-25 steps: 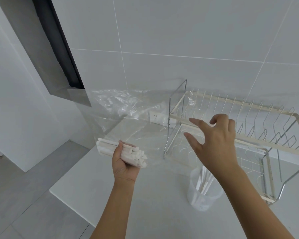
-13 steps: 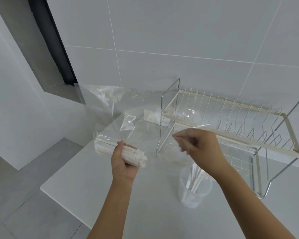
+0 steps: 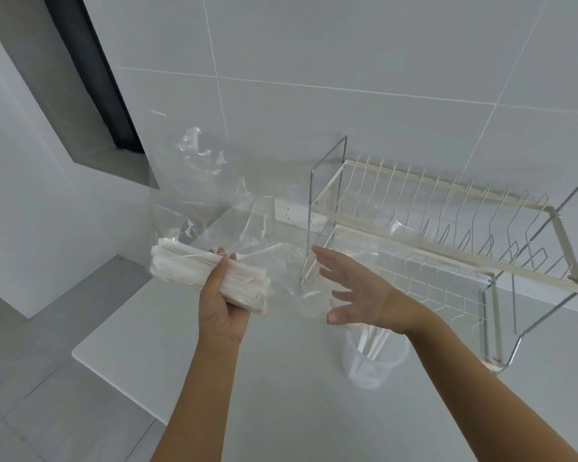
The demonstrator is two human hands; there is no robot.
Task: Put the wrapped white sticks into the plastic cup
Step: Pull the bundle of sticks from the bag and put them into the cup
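Now the right hand [image 3: 361,295] is opening up; half a second ago its fingers were pinched together. It is spreading wide above the cup [image 3: 374,361], holding nothing. The left hand [image 3: 222,305] is squeezing a bundle of sticks [image 3: 194,271] inside a clear bag [image 3: 214,201]. Some sticks are standing in the cup, beside the rack [image 3: 447,235].

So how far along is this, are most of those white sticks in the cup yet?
Not most. A few sticks already stand in the plastic cup. The left hand grips a thick bundle of wrapped sticks inside a clear bag, all yet to go in. The right hand is open and empty above the cup.
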